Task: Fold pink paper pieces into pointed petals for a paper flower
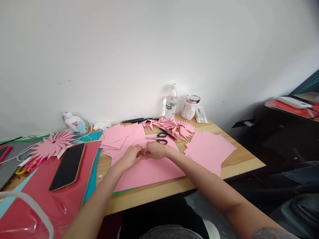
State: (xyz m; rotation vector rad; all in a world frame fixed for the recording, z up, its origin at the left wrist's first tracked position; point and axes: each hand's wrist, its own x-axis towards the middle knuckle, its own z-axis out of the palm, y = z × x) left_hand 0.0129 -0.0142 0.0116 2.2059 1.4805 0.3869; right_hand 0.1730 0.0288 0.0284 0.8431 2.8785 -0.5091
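My left hand (133, 154) and my right hand (155, 150) meet fingertip to fingertip over a large pink paper sheet (149, 174). Both are closed, pinching a small piece of pink paper (146, 158) that the fingers mostly cover. Just beyond my right hand lie black-handled scissors (161, 141), with a dark pen (168, 134) close by. Folded pink paper pieces (171, 124) sit in a heap farther back. Loose pink squares (114, 136) are piled to the left of my hands, and more pink squares (209, 149) are spread to the right.
A water bottle (171, 101) and white mug (190, 108) stand by the wall, near a small packet (201, 114). At left are a phone (68, 166) on a red folder (45, 199), a pink folded-paper pinwheel (53, 142), a white bottle (74, 122) and cables. The wooden table (245, 159) ends at right.
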